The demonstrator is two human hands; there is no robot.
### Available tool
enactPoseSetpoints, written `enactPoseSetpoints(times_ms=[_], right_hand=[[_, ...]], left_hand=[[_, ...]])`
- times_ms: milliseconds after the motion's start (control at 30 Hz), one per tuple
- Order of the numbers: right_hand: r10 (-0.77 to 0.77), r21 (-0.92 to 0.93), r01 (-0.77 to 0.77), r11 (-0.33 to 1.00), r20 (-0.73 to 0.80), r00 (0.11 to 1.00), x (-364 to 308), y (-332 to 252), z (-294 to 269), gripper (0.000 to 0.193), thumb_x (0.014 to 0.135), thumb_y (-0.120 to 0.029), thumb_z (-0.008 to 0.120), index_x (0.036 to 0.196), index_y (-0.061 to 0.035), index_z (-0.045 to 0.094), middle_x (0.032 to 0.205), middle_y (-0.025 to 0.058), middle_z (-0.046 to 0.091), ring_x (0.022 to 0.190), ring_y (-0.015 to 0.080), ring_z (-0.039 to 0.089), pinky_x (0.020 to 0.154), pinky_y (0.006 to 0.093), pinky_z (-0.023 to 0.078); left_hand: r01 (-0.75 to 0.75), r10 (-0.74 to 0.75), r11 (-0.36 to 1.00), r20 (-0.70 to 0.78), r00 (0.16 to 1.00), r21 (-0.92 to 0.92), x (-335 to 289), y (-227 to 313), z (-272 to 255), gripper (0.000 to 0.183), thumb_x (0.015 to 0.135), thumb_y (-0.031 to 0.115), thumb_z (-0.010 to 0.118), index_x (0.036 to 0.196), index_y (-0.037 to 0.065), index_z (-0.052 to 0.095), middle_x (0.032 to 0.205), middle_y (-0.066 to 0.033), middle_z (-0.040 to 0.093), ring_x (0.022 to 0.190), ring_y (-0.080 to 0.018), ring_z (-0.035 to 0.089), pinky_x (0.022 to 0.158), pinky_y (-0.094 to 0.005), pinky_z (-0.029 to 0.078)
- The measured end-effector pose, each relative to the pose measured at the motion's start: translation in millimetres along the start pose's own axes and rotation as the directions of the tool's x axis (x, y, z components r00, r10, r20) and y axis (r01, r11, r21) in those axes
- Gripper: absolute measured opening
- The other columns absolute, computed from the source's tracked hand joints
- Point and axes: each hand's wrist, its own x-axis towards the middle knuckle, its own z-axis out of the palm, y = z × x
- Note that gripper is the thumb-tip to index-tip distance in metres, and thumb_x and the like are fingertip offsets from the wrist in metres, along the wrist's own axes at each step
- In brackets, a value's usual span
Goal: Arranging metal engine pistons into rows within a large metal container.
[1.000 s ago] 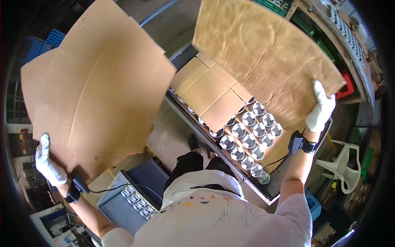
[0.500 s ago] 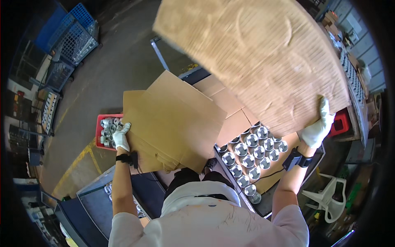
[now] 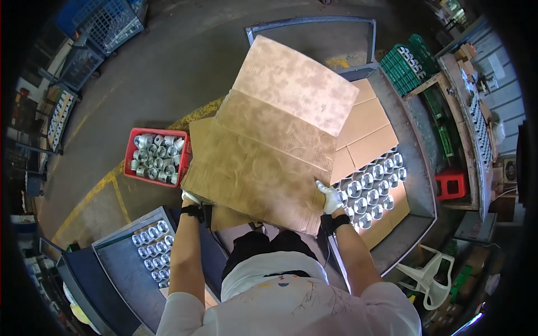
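Note:
A large brown cardboard sheet (image 3: 269, 162), creased across and marked with round imprints, is held in front of me. My right hand (image 3: 330, 198), in a white glove, grips its right edge with the thumb on top. At its lower left corner is my gloved left hand (image 3: 191, 197), closed on the cardboard; its fingers are mostly hidden underneath. Another cardboard sheet (image 3: 200, 130) shows below the top one at the left. To the right, shiny metal cylindrical parts (image 3: 372, 196) stand in rows in a large bin (image 3: 414, 162), with flat cardboard (image 3: 364, 123) beside them.
A red crate (image 3: 134, 173) of metal parts stands on the floor at left. At lower left, another bin (image 3: 115, 269) holds rows of similar parts. A red stool (image 3: 450, 185), white plastic chair (image 3: 428, 277), green crates (image 3: 402, 70) and a workbench (image 3: 468, 101) are at right.
The raised cardboard sheet has come down and left with my right hand, now lying over the other sheet. More of the red crate and the bin of parts at lower left shows.

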Motion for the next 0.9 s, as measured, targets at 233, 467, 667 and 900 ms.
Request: enactPoseSetpoints(times_ms=[233, 467, 667, 900], right_hand=[[0.201, 0.266, -0.228, 0.937, 0.126, 0.972, -16, 1, 5, 0.04, 0.09, -0.016, 0.062, 0.126, 0.001, 0.056, 0.123, 0.0085, 0.06, 0.113, 0.0179, 0.057, 0.1, 0.0313, 0.043], [0.242, 0.362, -0.213, 0.908, -0.037, 0.969, -27, 13, 17, 0.044, 0.087, -0.02, 0.069, 0.124, -0.0007, 0.057, 0.119, 0.0076, 0.063, 0.106, 0.0186, 0.059, 0.095, 0.0301, 0.044], [0.169, -0.159, -0.144, 0.977, 0.156, 0.973, -25, 1, 36, 0.051, 0.085, -0.036, 0.071, 0.115, 0.0038, 0.059, 0.104, 0.0106, 0.067, 0.089, 0.0205, 0.066, 0.079, 0.034, 0.054], [0.368, -0.1, -0.374, 0.922, -0.077, 0.927, -7, 4, -38, 0.05, 0.088, -0.051, 0.062, 0.086, -0.001, 0.064, 0.061, 0.0085, 0.064, 0.048, 0.0186, 0.061, 0.039, 0.0278, 0.043]], left_hand=[[-0.31, 0.207, 0.078, 0.289, 0.935, 0.947, -7, 8, -10, 0.056, 0.099, 0.039, 0.038, 0.146, 0.009, 0.033, 0.147, -0.0093, 0.04, 0.136, -0.0234, 0.037, 0.113, -0.0379, 0.028], [-0.13, 0.091, 0.913, -0.119, 0.989, -0.386, -44, 38, 70, 0.075, 0.095, 0.063, 0.035, 0.143, 0.006, 0.039, 0.146, -0.0088, 0.043, 0.134, -0.025, 0.039, 0.114, -0.0383, 0.026], [0.046, -0.046, 0.999, -0.274, 0.961, -0.007, -58, 27, 106, 0.048, 0.089, 0.028, 0.068, 0.126, 0.001, 0.054, 0.124, -0.0078, 0.06, 0.111, -0.0194, 0.058, 0.1, -0.0338, 0.045], [0.021, 0.002, 0.997, -0.322, 0.947, 0.068, -74, 64, 83, 0.047, 0.093, 0.027, 0.062, 0.13, 0.0, 0.051, 0.128, -0.0117, 0.059, 0.112, -0.0256, 0.059, 0.1, -0.0403, 0.046]])
